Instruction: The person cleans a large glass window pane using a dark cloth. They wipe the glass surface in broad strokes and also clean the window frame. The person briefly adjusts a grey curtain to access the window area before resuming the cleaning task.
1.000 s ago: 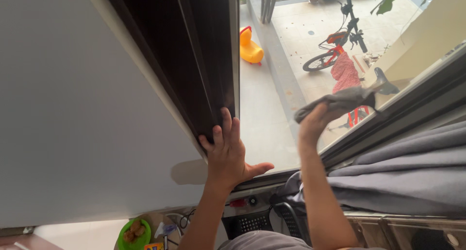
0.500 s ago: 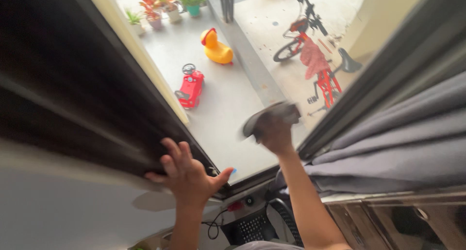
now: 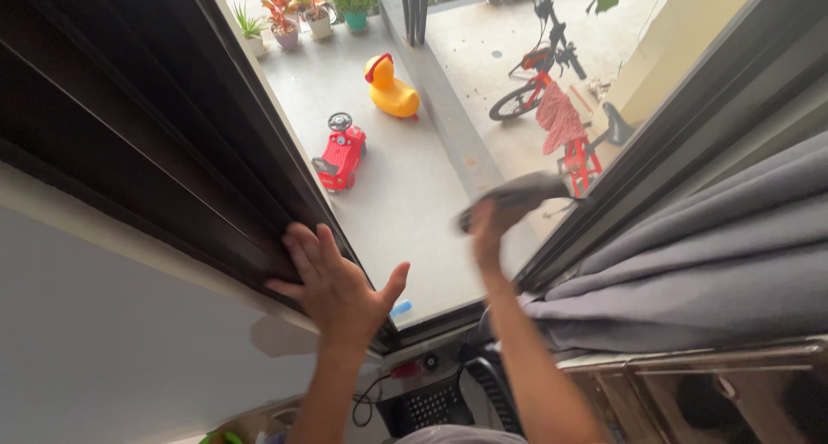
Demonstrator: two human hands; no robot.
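A dark window frame (image 3: 129, 142) runs diagonally across the upper left, with a plain pale wall (image 3: 112, 340) below it. A second dark frame bar (image 3: 681, 125) slants up the right side, and a grey curtain (image 3: 716, 263) hangs bunched in folds beside it. Through the glass (image 3: 414, 194), daylight falls on a pale paved yard (image 3: 405, 177). There stand a red toy car (image 3: 341, 158), a yellow duck ride-on (image 3: 390, 88), a red bicycle (image 3: 552, 82) with a pink cloth (image 3: 558, 116) draped over it, and potted plants (image 3: 302, 9) along the far edge. Below the sill, a black mesh chair back (image 3: 431, 405) and cables show.
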